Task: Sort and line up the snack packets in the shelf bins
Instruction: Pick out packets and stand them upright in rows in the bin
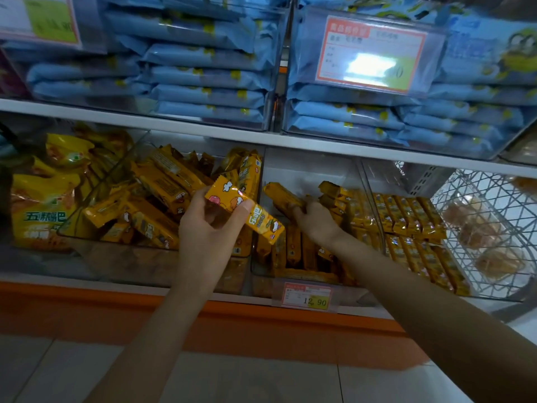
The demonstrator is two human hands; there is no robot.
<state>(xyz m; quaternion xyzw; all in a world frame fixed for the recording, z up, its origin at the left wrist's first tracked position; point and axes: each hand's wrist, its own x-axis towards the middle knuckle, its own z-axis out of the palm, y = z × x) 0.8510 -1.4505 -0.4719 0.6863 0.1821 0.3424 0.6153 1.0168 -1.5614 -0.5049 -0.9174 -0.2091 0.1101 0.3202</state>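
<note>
Left hand (pixel 209 225) pinches yellow packet (pixel 245 212), long axis slanting toward middle bin (pixel 308 170), just left of it | right hand (pixel 315 221) inside bin grips second packet (pixel 282 196)

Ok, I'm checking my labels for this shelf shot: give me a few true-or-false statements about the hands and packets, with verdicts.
1. The left hand holds a yellow packet in front of the bins. True.
2. The right hand is empty. False: it grips a second packet inside the middle bin.
3. The upper shelf holds blue packets. True.
4. The price tag reads 9.90. False: it reads 12.90.
5. Packets in the left bin stand in neat rows. False: they lie jumbled.
</note>
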